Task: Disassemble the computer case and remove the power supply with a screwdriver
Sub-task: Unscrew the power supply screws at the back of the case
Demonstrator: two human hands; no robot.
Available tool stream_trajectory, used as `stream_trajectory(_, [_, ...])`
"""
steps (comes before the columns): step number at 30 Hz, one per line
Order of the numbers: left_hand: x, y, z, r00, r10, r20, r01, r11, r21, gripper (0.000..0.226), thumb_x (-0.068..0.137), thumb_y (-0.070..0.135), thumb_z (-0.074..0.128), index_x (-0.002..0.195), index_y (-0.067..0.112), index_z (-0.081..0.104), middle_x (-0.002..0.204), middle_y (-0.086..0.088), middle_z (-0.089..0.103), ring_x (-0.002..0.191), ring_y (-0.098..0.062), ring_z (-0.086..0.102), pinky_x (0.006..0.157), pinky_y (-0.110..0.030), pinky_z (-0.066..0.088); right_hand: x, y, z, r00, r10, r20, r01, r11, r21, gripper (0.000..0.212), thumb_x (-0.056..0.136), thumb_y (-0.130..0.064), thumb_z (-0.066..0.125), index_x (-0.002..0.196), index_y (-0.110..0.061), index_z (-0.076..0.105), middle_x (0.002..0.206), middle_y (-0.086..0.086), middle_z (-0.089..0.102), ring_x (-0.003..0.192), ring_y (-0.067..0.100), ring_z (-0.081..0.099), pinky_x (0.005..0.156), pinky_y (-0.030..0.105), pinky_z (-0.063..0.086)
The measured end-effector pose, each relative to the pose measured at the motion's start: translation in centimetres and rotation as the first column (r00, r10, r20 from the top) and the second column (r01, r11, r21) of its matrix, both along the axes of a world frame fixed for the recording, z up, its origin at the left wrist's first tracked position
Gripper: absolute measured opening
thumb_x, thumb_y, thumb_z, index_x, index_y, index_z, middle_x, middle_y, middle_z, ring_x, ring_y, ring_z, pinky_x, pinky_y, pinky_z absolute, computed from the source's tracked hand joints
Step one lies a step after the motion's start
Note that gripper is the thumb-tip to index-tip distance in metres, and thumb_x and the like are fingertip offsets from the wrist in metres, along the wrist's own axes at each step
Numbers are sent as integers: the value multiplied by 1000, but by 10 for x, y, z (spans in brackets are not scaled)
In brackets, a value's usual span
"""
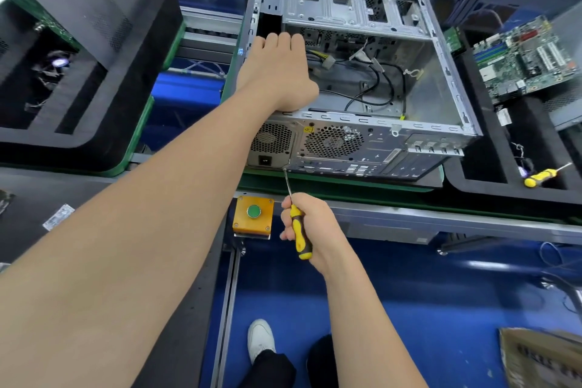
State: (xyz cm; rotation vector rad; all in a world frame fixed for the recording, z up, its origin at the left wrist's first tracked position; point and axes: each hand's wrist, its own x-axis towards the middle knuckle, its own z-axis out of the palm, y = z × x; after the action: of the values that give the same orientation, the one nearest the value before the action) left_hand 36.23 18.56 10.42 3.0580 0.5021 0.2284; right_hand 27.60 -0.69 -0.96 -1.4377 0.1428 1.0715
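The open grey computer case [441, 79] lies on its side on the bench, rear panel toward me. The power supply [271, 148] sits in its near left corner, showing a mesh grille and a mains socket. My left hand [277, 72] reaches into the case and lies on top of the power supply, fingers curled over its far edge. My right hand [310, 224] grips a yellow-and-black screwdriver [299, 230]. The tip of its shaft touches the rear panel's lower edge beside the power supply. Loose black cables [381, 85] lie inside the case.
A yellow box with a green push button [253, 212] sits at the bench edge left of my right hand. A motherboard [522, 60] and a second yellow screwdriver [540, 177] lie in black trays to the right. Another tray with case parts [72, 50] stands at left. My feet stand on the blue floor below.
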Motion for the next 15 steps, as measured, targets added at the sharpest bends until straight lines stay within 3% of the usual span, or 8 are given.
stream_trajectory(3, [0, 0, 0, 1000, 1, 1, -1, 1000, -3, 52, 86, 43, 52, 124, 9, 43, 126, -14, 50, 116, -34, 44, 100, -46, 32, 3, -11, -3, 988, 51, -145, -23, 982, 190, 14, 105, -25, 52, 100, -14, 60, 73, 3, 56, 55, 18, 53, 61, 35, 57])
stream_trajectory(5, [-1, 0, 1, 1000, 5, -4, -5, 1000, -1, 51, 87, 43, 52, 124, 9, 43, 126, -14, 50, 115, -34, 44, 100, -46, 32, 3, -13, -7, 962, 60, -265, 13, 964, 265, 16, 106, -30, 56, 99, -17, 61, 69, 1, 51, 48, 15, 46, 47, 29, 48])
stream_trajectory(8, [-2, 0, 2, 1000, 1, -7, -1, 1000, -2, 51, 86, 41, 51, 125, 8, 43, 125, -14, 50, 115, -34, 44, 100, -46, 32, 0, -10, -15, 839, 63, -540, 220, 869, 444, 19, 106, -28, 53, 98, -14, 61, 56, -3, 39, 32, 7, 33, 29, 21, 31])
stream_trajectory(10, [-2, -1, 2, 1000, -2, -10, 2, 1000, -2, 52, 85, 40, 50, 125, 7, 43, 125, -15, 50, 114, -34, 44, 100, -46, 32, -5, -7, -20, 735, 95, -671, 379, 763, 523, 21, 108, -23, 47, 100, -9, 62, 52, -3, 39, 27, 7, 32, 26, 19, 25])
stream_trajectory(12, [-3, -1, 1, 1000, -2, -12, 2, 1000, -3, 52, 85, 39, 49, 125, 7, 43, 125, -15, 50, 114, -34, 44, 100, -46, 32, -10, -4, -24, 705, 75, -705, 447, 725, 524, 23, 108, -21, 47, 104, -7, 65, 51, -3, 39, 27, 7, 28, 27, 19, 20])
stream_trajectory(15, [-3, 0, 1, 1000, -4, -11, 4, 1000, 5, 52, 84, 39, 49, 125, 7, 43, 125, -15, 50, 115, -35, 44, 100, -47, 32, -14, 1, -25, 856, -79, -511, 321, 856, 406, 26, 110, -26, 50, 109, -9, 70, 56, -1, 39, 30, 9, 26, 30, 19, 20])
